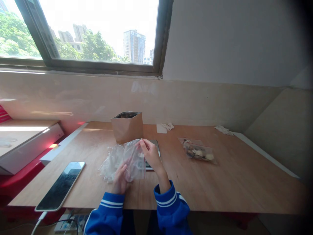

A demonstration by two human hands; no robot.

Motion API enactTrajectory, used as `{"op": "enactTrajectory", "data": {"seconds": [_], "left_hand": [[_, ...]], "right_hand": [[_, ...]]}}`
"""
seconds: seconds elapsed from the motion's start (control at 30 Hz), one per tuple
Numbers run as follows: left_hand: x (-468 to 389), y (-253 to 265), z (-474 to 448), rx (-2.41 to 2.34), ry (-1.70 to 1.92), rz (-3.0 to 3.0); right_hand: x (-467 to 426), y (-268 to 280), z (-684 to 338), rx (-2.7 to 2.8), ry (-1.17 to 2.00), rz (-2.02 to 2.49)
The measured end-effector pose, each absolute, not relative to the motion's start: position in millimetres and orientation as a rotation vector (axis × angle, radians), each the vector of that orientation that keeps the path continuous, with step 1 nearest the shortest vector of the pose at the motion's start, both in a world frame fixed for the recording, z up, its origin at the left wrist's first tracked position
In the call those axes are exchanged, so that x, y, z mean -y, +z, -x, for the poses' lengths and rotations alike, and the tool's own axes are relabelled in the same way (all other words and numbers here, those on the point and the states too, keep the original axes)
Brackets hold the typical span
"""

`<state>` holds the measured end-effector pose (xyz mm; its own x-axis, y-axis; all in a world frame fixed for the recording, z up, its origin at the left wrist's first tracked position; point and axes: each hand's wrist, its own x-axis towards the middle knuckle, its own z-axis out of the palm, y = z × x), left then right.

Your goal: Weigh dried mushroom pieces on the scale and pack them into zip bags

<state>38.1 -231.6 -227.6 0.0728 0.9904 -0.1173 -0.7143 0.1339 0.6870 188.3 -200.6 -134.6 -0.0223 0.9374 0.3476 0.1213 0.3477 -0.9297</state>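
Observation:
A clear plastic bag (pixel 134 160) is held up between my two hands, above the table's front half. My right hand (pixel 151 154) pinches its upper edge with thumb and fingertips. Lower down, my left hand (pixel 120 178) grips the bag's side, its fingers partly hidden behind the film. More crumpled clear bags (pixel 110 163) lie just left of it. Partly covered by my right hand and the bag is a flat device with a pale top (pixel 156 145), perhaps a scale. Behind stands an open brown paper bag (pixel 128 129) with dark contents.
Zip bags holding dark and pale pieces (pixel 199 152) lie to the right. A phone (pixel 62 186) with a white cable rests at the left front. Crumpled tissue (pixel 168 126) and another white scrap (pixel 223 130) lie along the back edge of the wooden table (pixel 234 176).

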Motion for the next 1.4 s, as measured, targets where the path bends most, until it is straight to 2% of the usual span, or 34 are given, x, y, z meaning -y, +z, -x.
{"op": "enactTrajectory", "data": {"seconds": [0.17,0.37,0.6,0.8,0.9,1.07,1.13,1.27,1.4], "left_hand": [[240,-230,-49,-0.797,1.531,-0.566],[247,-212,-57,-0.854,1.567,-0.63],[248,-205,-54,-1.142,1.827,-0.861],[247,-188,-36,-1.313,1.756,-1.175],[238,-182,-21,-1.325,1.716,-1.218],[223,-170,8,-1.251,1.702,-1.219],[215,-169,19,-1.273,1.644,-1.247],[195,-188,38,-1.501,1.34,-1.457],[183,-217,43,-1.908,1.287,-1.763]], "right_hand": [[225,-164,-190,1.23,0.926,1.052],[251,-201,-197,1.394,1.267,1.064],[252,-197,-198,1.333,1.472,0.893],[255,-194,-201,1.374,1.52,0.865],[252,-203,-218,1.44,1.319,0.995],[236,-249,-274,1.257,0.356,1.615],[227,-265,-298,1.209,0.132,1.813],[212,-273,-337,1.257,-0.053,2.071],[205,-268,-355,1.264,0.012,2.297]]}}
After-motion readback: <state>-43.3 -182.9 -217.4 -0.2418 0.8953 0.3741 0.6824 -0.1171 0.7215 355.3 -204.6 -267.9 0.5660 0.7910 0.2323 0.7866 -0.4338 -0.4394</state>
